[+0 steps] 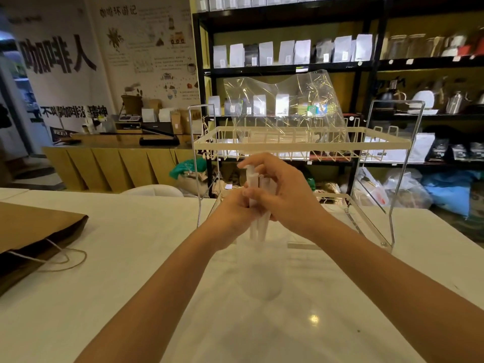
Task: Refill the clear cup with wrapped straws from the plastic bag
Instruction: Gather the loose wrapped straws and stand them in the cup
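Both hands (262, 203) clasp wrapped straws (258, 226) above clear cup (262, 271).

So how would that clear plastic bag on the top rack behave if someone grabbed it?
The plastic bag is thin and creased, so it would probably crumple and flop rather than hold its shape. It stands above the wire rack looking mostly empty, so it is likely very light and could slide or lift easily. Its glossy film may be slippery to pinch.

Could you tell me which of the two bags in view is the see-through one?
The plastic bag standing on the wire rack is transparent; the paper bag lying flat on the table's left edge is opaque brown.
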